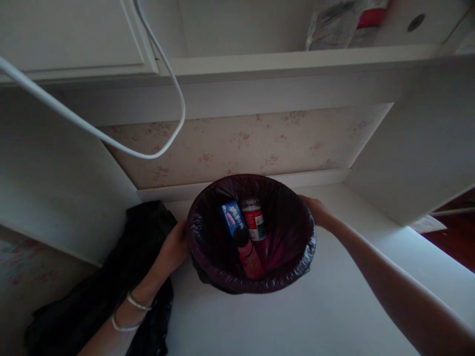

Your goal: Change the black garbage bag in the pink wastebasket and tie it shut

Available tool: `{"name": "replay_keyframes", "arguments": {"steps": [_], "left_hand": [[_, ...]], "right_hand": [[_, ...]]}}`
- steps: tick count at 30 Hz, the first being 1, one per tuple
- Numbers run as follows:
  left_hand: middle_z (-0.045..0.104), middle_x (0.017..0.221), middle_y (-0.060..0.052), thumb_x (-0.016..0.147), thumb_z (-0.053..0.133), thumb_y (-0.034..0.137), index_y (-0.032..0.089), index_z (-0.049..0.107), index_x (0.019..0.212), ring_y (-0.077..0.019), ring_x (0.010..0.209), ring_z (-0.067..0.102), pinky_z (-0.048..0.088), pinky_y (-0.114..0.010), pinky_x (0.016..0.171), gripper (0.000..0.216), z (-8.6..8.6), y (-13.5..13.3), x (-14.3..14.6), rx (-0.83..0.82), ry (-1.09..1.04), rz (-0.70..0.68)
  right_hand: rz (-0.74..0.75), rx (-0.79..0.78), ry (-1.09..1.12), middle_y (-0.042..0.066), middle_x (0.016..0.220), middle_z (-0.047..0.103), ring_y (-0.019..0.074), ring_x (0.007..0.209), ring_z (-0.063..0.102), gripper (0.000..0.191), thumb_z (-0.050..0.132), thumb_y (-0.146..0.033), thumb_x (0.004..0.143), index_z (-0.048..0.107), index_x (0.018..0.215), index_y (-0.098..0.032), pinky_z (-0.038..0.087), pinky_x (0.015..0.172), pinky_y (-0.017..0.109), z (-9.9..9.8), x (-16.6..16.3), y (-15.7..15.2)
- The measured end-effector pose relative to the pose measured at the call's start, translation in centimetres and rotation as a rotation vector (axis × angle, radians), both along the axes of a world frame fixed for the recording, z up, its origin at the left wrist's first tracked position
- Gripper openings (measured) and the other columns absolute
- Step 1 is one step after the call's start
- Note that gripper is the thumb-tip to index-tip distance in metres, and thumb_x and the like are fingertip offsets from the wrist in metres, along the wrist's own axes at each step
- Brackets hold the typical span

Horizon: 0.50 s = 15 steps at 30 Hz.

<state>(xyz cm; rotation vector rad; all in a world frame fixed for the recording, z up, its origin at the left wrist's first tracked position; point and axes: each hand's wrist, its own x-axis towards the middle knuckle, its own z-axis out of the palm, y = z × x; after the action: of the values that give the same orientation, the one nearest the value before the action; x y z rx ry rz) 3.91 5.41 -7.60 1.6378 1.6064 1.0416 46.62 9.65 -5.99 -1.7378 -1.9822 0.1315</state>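
Observation:
Between my two hands is a round trash can (309,252) lined with a dark purple-black plastic bag folded over its rim. My left hand (178,246) grips its left side, and my right hand (313,210) grips the right side; the fingers of both are partly hidden behind it. Inside lie a blue box (232,215), a clear container with a red label (254,220) and a pinkish-red bottle with a black cap (251,260). Crumpled black plastic (129,267) lies beneath and beside my left forearm.
A white surface (230,326) spreads under the can, with floral wallpaper (237,143) behind. Overhead, a white cable (148,155) loops down at the left. A shelf edge (260,64) crosses above, bearing a clear plastic package (334,27). Side panels flank the space.

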Motion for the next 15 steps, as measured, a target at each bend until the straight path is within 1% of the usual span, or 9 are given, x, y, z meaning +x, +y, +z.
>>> {"name": "replay_keyframes", "arguments": {"steps": [2,3,4,5,7,9,10,12,15], "left_hand": [[0.069,0.111,-0.015,0.086,0.062,0.032,0.016,0.067,0.106,-0.0318,0.106,0.065,0.05,-0.054,0.1,0.026,1.1,-2.1,0.1,0.182,0.092,0.089],[0.067,0.112,-0.014,0.09,0.06,0.029,0.017,0.065,0.108,-0.03,0.107,0.064,0.05,-0.052,0.099,0.022,1.8,-3.4,0.3,0.33,0.172,0.126],[0.066,0.11,-0.012,0.091,0.06,0.024,0.019,0.065,0.107,-0.0278,0.106,0.064,0.052,-0.048,0.097,0.017,2.6,-4.7,0.7,0.529,0.24,0.138],[0.066,0.11,-0.01,0.091,0.06,0.018,0.02,0.064,0.11,-0.0257,0.106,0.064,0.053,-0.044,0.096,0.02,3.4,-6.1,1.3,0.696,0.284,0.1],[0.067,0.116,-0.01,0.091,0.058,0.01,0.021,0.061,0.124,-0.0251,0.112,0.064,0.052,-0.044,0.099,0.035,4.9,-8.2,2.9,0.913,0.358,-0.113],[0.069,0.123,-0.012,0.095,0.057,0.019,0.018,0.059,0.132,-0.0273,0.119,0.063,0.051,-0.046,0.104,0.037,6.1,-9.3,4.8,0.955,0.484,-0.359],[0.071,0.122,-0.012,0.097,0.056,0.025,0.017,0.06,0.131,-0.0277,0.117,0.064,0.05,-0.046,0.104,0.035,6.4,-9.4,5.6,0.943,0.539,-0.438],[0.077,0.108,-0.011,0.1,0.052,0.035,0.016,0.065,0.119,-0.0262,0.102,0.069,0.052,-0.045,0.098,0.029,6.6,-9.2,6.8,0.931,0.604,-0.47],[0.075,0.084,-0.006,0.103,0.048,0.039,0.017,0.066,0.098,-0.0218,0.079,0.068,0.053,-0.041,0.085,0.028,6.0,-8.4,7.2,0.987,0.621,-0.408]], "right_hand": [[-0.091,0.077,0.077,0.008,0.085,0.075,0.0224,0.079,0.073,0.033,0.043,-0.039,0.106,0.069,0.098,-0.019,0.055,0.067,0.032,1.8,-0.4,-1.9],[-0.117,0.132,0.116,0.007,0.087,0.076,0.0221,0.081,0.074,0.036,0.04,-0.041,0.106,0.068,0.103,-0.019,0.056,0.07,0.032,2.8,-0.9,-3.2],[-0.116,0.273,0.211,0.007,0.088,0.076,0.0218,0.082,0.073,0.031,0.046,-0.043,0.104,0.068,0.101,-0.021,0.056,0.073,0.033,3.9,-1.7,-4.6],[-0.036,0.389,0.24,0.007,0.09,0.075,0.0215,0.083,0.072,0.026,0.05,-0.04,0.103,0.068,0.097,-0.022,0.055,0.076,0.034,4.9,-2.6,-6.1],[0.328,0.522,0.177,0.008,0.089,0.074,0.0216,0.083,0.071,0.019,0.051,-0.029,0.101,0.067,0.101,-0.021,0.056,0.078,0.036,6.6,-4.7,-8.6],[0.656,0.556,0.014,0.008,0.09,0.076,0.0224,0.083,0.07,0.017,0.054,-0.027,0.099,0.068,0.104,-0.02,0.056,0.083,0.04,7.3,-6.6,-10.1],[0.761,0.558,-0.051,0.008,0.087,0.076,0.022,0.079,0.07,0.019,0.053,-0.028,0.099,0.069,0.102,-0.019,0.057,0.082,0.04,7.3,-7.3,-10.5],[0.838,0.563,-0.122,0.007,0.075,0.072,0.0209,0.067,0.066,0.028,0.047,-0.03,0.101,0.07,0.093,-0.016,0.056,0.072,0.039,6.7,-8.1,-10.7],[0.816,0.611,-0.154,0.008,0.067,0.067,0.0209,0.059,0.062,0.042,0.041,-0.039,0.105,0.069,0.085,-0.015,0.052,0.061,0.039,5.2,-7.8,-10.6]]}}
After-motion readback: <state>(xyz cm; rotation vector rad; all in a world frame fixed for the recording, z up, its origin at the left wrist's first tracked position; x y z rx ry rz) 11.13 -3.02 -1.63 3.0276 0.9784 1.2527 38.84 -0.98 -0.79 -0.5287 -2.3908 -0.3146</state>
